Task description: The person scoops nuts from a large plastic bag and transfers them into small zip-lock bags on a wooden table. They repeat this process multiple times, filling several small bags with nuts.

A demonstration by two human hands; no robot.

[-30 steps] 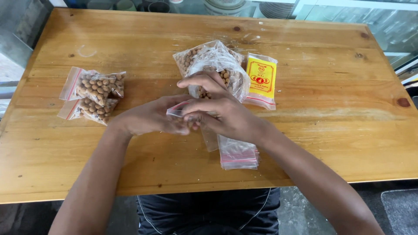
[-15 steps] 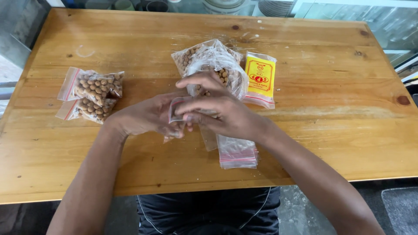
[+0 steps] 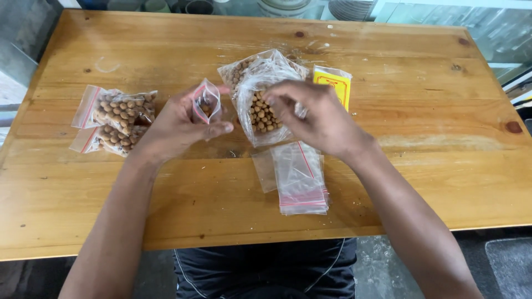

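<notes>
Small clear zip bag [image 3: 206, 102] — upright, open, red-striped — few nuts inside.

- Small clear zip bag [image 3: 206, 103]: red seal strip, held up in the left hand [image 3: 177, 124], mouth upward; a few round brown pieces show inside.
- Large clear plastic bag [image 3: 260, 99]: crumpled, open, lying at table centre, filled with round tan-brown balls; the right hand [image 3: 316, 116] is at its opening.
- Yellow packet [image 3: 334, 84]: flat, rectangular, red printing, lying just right of the large bag, partly behind the right hand.
- Stack of empty zip bags [image 3: 299, 180]: clear, flat, red seal strips, lying near the table's front edge.
- Two filled zip bags [image 3: 113, 119]: clear, red strips, brown balls inside, lying together at table left.
</notes>
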